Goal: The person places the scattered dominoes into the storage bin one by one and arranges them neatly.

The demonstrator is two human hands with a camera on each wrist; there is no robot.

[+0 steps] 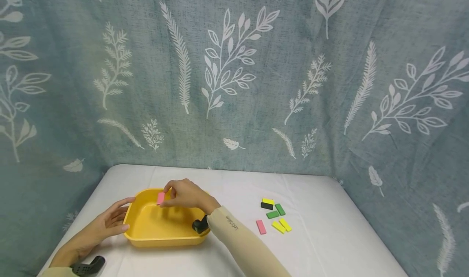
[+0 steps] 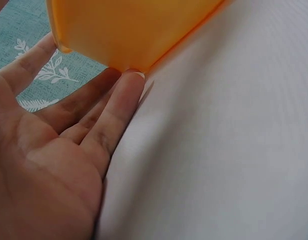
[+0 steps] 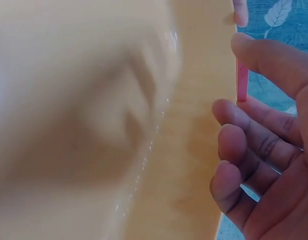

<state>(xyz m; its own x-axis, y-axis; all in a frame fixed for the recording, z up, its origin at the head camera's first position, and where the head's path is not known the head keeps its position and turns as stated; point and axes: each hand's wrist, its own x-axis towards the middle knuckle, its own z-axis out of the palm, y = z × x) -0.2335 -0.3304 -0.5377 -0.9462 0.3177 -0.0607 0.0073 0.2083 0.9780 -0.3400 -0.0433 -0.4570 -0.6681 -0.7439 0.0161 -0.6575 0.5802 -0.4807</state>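
Note:
A yellow plastic tub point(image 1: 166, 242) stands on the left part of the white-covered table. Over its inside, near the far left wall, my right hand point(image 1: 187, 194) pinches a small pink block point(image 1: 161, 198). In the right wrist view the pink block point(image 3: 242, 82) sits edge-on between thumb and index finger, the other fingers bent beside it. At the tub's left side is my left hand point(image 1: 98, 229), its fingers fairly straight. The left wrist view has those fingertips touching the tub's outer wall point(image 2: 123, 35), one of them up at the rim.
Right of the tub lie several loose blocks: a pink block point(image 1: 261, 227), a black block point(image 1: 267, 206) against a yellow block point(image 1: 268, 201), two green blocks point(image 1: 272, 215) and two more yellow blocks point(image 1: 285, 225). A leaf-patterned curtain point(image 1: 234, 146) rises behind the table.

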